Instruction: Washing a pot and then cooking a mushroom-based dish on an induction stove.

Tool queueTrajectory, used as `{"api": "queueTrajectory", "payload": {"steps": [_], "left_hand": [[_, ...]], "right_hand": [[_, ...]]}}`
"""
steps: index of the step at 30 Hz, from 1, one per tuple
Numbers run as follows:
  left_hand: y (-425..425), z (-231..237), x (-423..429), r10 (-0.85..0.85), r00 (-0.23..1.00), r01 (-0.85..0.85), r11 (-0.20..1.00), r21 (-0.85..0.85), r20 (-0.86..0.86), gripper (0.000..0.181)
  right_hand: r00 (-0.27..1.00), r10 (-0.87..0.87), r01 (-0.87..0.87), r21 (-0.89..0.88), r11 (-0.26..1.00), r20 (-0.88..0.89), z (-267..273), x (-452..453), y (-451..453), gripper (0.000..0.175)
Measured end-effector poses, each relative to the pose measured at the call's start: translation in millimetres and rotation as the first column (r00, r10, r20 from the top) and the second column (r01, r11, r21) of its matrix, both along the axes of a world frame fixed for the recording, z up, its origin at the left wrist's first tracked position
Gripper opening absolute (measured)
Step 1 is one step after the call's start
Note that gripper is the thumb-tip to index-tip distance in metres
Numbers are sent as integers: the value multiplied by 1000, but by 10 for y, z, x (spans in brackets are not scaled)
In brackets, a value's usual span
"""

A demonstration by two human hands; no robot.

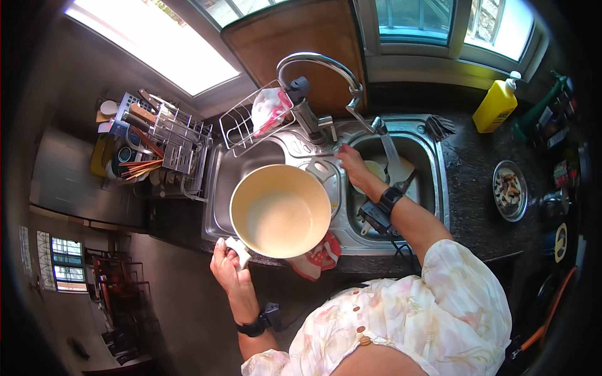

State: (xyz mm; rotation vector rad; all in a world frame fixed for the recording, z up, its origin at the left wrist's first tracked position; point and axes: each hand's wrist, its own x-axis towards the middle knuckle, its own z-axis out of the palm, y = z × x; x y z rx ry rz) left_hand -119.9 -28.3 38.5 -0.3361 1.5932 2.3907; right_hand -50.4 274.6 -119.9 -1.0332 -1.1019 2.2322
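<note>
My left hand [230, 265] grips the pale side handle of a large cream-coloured pot [281, 211], which is tilted over the left basin of the steel sink. Its other handle [322, 168] shows at the pot's upper right. My right hand [352, 164] is beside that handle, near the edge of the right basin [425, 202]; whether its fingers hold anything cannot be told. Water runs from the curved chrome faucet [324, 58] into the right basin, over a pale bowl [375, 173] and other dishes partly hidden by my forearm.
A wire basket [235, 124] with a cloth stands behind the left basin. At left is a cutlery rack [181, 150]. A yellow pump bottle [496, 105], dark cloth [439, 128] and metal bowl of food pieces [510, 190] are at right. A red-and-white cloth [324, 256] hangs at the front edge.
</note>
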Motion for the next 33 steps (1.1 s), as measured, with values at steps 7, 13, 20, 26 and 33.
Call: {"api": "queueTrajectory", "payload": {"steps": [7, 13, 20, 26, 33], "left_hand": [[-65, 37, -49, -7, 1000, 7, 1000, -23, 3, 15], [-244, -19, -140, -48, 999, 48, 999, 12, 1, 13], [-198, -117, -191, -133, 991, 130, 990, 59, 35, 17], [16, -123, -158, -219, 976, 219, 974, -64, 6, 18], [444, -166, -4, -501, 866, 501, 866, 6, 9, 20]], "right_hand": [[985, -70, 66, -28, 997, -160, 76, -303, 122, 29], [947, -266, 272, 9, 962, -180, 321, -451, 36, 27], [967, -84, 150, 265, 953, -242, 417, -394, 89, 32], [974, 2, -166, 704, 691, 228, 287, 120, 50, 38], [809, 53, -346, 403, 847, 585, 282, 1629, 31, 18]]}}
